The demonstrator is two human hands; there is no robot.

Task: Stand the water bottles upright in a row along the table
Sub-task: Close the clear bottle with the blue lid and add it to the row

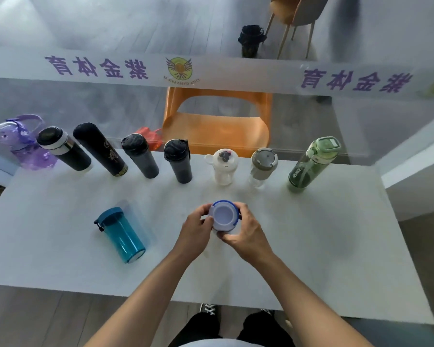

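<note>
Both hands, left (197, 230) and right (243, 227), clasp the blue-lidded bottle (223, 216) upright at mid-table (311, 246), in front of the row (178, 161). Best carry it level into a gap, then fetch the teal bottle (122, 234), apparently standing apart.

White counter (311, 246): 8 bottles upright in a row along far edge, purple one (23, 144) at left end, green one (311, 164) at right. Teal bottle (122, 234) lies on its side, front-left.
</note>
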